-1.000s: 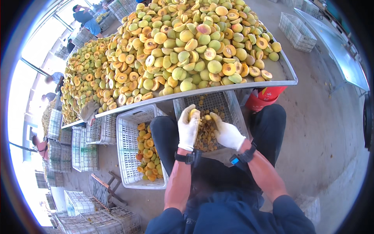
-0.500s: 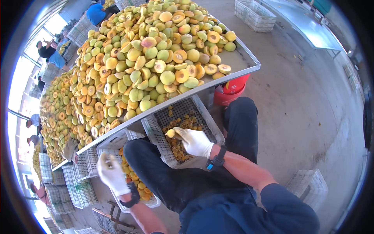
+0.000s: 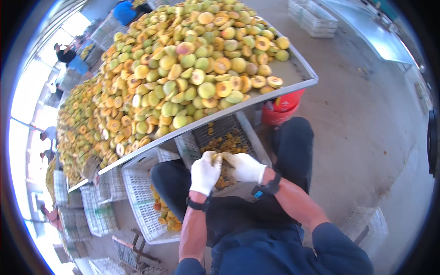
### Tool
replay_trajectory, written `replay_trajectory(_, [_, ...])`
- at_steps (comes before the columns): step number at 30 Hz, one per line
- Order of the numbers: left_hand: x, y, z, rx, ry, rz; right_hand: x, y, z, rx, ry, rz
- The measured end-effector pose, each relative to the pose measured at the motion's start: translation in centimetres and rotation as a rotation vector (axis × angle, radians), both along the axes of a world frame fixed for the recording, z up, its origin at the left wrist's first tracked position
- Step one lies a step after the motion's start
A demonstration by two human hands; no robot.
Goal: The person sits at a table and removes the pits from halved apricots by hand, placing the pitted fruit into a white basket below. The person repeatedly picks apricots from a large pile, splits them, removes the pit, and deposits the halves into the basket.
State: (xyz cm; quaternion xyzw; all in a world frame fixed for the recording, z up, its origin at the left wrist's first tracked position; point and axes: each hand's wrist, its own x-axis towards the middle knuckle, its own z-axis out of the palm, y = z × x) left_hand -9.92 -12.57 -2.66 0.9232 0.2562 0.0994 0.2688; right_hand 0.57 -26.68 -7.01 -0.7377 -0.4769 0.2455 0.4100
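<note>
My two white-gloved hands meet above a grey plastic crate between my knees. My left hand (image 3: 206,172) is closed, fingers bent around a small yellow peach piece (image 3: 215,157). My right hand (image 3: 245,167) reaches the same piece from the other side with fingers pinched together; whether it also grips a small tool is hidden. Below them, brownish-yellow pits and scraps (image 3: 228,143) lie in the crate (image 3: 257,143). Just beyond, a metal-edged table (image 3: 293,78) carries a big heap of whole and halved yellow-green peaches (image 3: 183,68).
Left of my leg stands a white crate (image 3: 137,197) with orange peach halves (image 3: 163,211). A red bucket (image 3: 279,110) is under the table's right corner. More crates (image 3: 98,211) stand at the left; another (image 3: 366,227) is behind my right elbow. Other people (image 3: 71,59) are at the far left.
My left hand has come from the left, over the other crate, to meet my right hand at the yellow piece. The view has shifted slightly, moving the scene right.
</note>
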Motion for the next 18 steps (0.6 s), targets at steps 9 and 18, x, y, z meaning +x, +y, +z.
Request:
replay_trajectory(9, [-1.2,2.0,0.1,-0.245,-0.052,-0.332,0.6,-1.4,1.3,-0.031,0.103,0.068])
replay_trajectory(18, [0.8,1.4,1.2,0.024,0.362,-0.213,1.2,-1.8,-0.9,-0.451,-0.141,0.215])
